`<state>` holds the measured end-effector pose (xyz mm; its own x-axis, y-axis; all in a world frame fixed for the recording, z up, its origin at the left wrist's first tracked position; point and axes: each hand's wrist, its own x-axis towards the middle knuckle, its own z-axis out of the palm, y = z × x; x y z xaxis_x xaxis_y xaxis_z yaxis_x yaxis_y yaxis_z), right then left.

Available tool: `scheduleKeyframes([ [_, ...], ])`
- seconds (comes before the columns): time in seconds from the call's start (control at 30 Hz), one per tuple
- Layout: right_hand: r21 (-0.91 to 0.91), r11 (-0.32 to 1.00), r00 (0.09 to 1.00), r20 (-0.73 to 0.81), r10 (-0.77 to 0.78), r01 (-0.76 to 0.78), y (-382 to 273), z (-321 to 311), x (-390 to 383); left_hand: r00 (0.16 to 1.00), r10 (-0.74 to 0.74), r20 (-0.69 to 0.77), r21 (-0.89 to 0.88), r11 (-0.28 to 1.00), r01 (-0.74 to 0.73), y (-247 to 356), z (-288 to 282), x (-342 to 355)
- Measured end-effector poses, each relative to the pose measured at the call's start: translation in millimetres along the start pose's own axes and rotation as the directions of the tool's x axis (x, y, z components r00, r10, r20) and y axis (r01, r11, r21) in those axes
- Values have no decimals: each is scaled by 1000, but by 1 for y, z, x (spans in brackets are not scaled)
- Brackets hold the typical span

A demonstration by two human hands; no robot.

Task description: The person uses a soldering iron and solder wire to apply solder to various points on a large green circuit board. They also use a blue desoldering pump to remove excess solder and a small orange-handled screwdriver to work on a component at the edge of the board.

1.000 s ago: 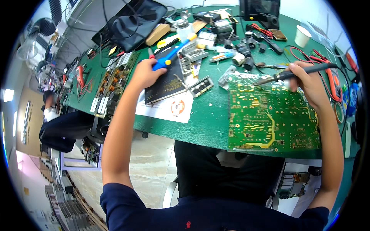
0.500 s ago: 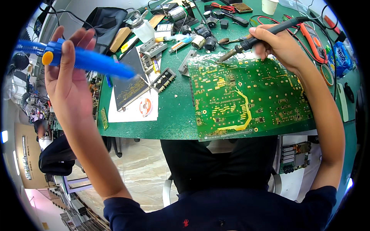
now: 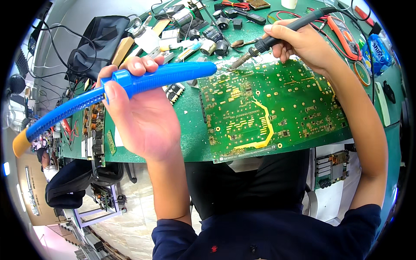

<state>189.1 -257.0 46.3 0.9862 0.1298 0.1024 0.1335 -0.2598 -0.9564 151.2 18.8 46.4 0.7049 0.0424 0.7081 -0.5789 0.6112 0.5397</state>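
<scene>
My left hand (image 3: 143,108) is closed round a blue desoldering pump (image 3: 160,74) with a yellow end, its nozzle pointing right, close to the soldering iron's tip. My right hand (image 3: 299,43) grips the black-handled soldering iron (image 3: 264,45) by its handle, with the metal tip down at the upper-left part of a large green circuit board (image 3: 294,104). Whether that tip touches the board I cannot tell. The board lies on the green table (image 3: 182,141) at its front edge.
Capacitors (image 3: 208,45), tools, a black bag (image 3: 93,39) and boards (image 3: 92,134) crowd the back and left. A red multimeter (image 3: 342,37), tape roll (image 3: 360,76) and blue packet (image 3: 375,54) are at right. Another person (image 3: 47,167) is at far left.
My left hand lifted the blue pump from the back of the table, turned it over and swung it rightward to beside the iron's tip. My right hand still holds the iron over the board.
</scene>
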Motion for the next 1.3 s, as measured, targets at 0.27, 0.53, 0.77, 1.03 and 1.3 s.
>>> scheduleKeyframes([
  [0.27, -2, 998, 998, -4, 60, -60, -4, -2, 0, 1000, 23, 17, -33, 999, -23, -10, 3, -10],
  [0.53, -5, 999, 999, -7, 50, -50, -1, 0, 0, 998, 59, 0, 25, 998, -58, -10, 4, -15],
  [0.77, -1, 999, 999, -10, 47, -47, -3, 1, 0, 998, 67, 0, 44, 997, -67, -12, 4, -18],
  [1.03, -15, 999, 999, 3, 40, -40, 0, -1, 0, 996, 81, 21, 31, 996, -82, -15, 4, -20],
  [1.3, -14, 999, 999, -2, 37, -37, 0, 0, 0, 995, 103, 19, 60, 993, -104, -15, 7, -22],
])
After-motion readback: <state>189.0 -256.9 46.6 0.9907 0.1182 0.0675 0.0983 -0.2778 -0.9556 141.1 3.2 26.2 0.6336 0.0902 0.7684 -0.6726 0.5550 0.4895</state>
